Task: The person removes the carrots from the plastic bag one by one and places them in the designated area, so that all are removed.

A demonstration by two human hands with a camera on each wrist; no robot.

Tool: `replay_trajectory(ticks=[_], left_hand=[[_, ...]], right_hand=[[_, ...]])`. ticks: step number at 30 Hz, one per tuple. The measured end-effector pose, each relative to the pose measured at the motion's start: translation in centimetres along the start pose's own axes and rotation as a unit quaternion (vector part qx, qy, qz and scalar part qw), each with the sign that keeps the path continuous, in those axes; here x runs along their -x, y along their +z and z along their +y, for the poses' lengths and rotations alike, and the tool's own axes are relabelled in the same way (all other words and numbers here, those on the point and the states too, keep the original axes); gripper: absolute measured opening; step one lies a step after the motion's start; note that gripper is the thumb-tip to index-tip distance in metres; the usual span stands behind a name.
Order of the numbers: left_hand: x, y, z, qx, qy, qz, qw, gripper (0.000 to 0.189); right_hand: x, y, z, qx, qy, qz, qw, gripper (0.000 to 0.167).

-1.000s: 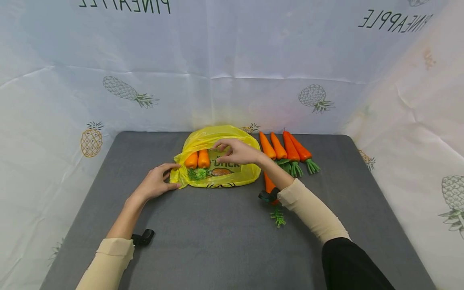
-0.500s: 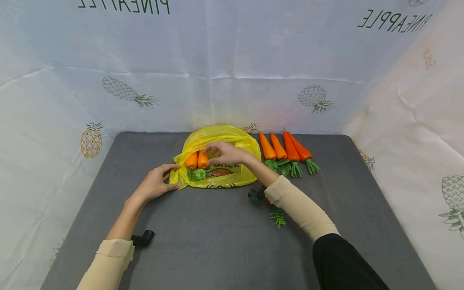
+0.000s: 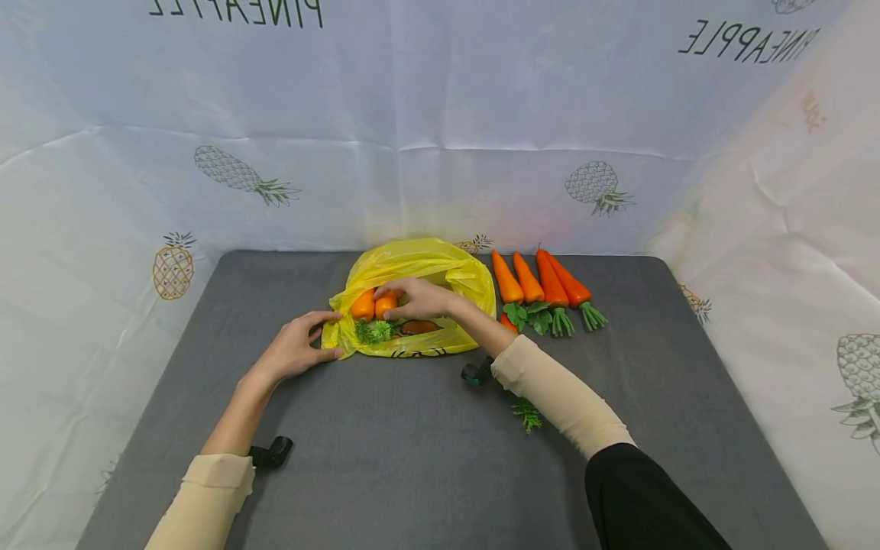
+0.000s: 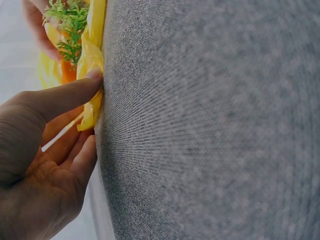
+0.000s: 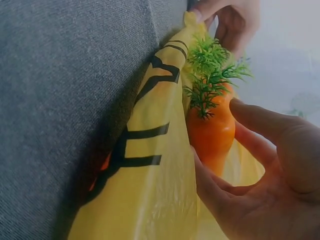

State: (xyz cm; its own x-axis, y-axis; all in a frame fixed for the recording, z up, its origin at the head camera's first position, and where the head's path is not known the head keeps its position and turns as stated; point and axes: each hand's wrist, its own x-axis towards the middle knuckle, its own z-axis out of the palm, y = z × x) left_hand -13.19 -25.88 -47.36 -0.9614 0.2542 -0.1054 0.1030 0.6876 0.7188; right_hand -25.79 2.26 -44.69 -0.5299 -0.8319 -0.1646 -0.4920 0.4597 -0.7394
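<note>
A yellow plastic bag (image 3: 399, 256) lies on its side, its mouth facing my hands. My left hand (image 3: 297, 347) pinches the bag's left edge between thumb and fingers, and the left wrist view shows the thumb (image 4: 75, 95) on the yellow film. Inside the bag, two orange carrots (image 3: 362, 307) lie side by side with feathery green tops (image 3: 374, 331) toward me. My right hand (image 3: 425, 299) reaches into the mouth and grips the right one of the pair. In the right wrist view, thumb and fingers close on both sides of that carrot (image 5: 212, 142).
Several loose carrots (image 3: 506, 283) lie in a row right of the bag, green leaves toward me. Another carrot is mostly hidden under my right forearm, with its leafy top (image 3: 528, 415) showing. A pineapple-print cloth (image 3: 412, 99) hangs behind the grey tabletop (image 3: 385, 458).
My right hand has moved left and slightly down inside the bag, from above the printed panel to the right carrot, and now grips it. My left hand has stayed at the bag's edge.
</note>
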Motion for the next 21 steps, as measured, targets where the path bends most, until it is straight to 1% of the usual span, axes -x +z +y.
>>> replay_trajectory(ticks=[6, 7, 11, 16, 21], left_hand=[[0.0, 0.1, -0.1, 0.0, -0.001, 0.002, 1.0, 0.067], [0.0, 0.1, -0.1, -0.001, 0.0, 0.002, 1.0, 0.067], [-0.1, 0.0, -0.2, -0.001, 0.0, 0.001, 1.0, 0.067], [-0.1, 0.0, -0.1, -0.004, 0.002, 0.001, 1.0, 0.067], [-0.1, 0.1, 0.0, -0.002, 0.003, 0.005, 1.0, 0.066]], right_hand=[[0.1, 0.3, -0.2, 0.016, 0.008, -0.014, 0.9997, 0.049], [0.5, 0.1, -1.1, 0.014, 0.014, -0.014, 0.9997, 0.047], [0.6, 0.4, -1.1, -0.002, 0.022, -0.007, 0.9997, 0.039], [0.8, 0.4, -1.1, -0.008, 0.014, -0.009, 0.9998, 0.034], [1.1, 0.2, -1.0, -0.01, 0.004, -0.015, 0.9998, 0.036]])
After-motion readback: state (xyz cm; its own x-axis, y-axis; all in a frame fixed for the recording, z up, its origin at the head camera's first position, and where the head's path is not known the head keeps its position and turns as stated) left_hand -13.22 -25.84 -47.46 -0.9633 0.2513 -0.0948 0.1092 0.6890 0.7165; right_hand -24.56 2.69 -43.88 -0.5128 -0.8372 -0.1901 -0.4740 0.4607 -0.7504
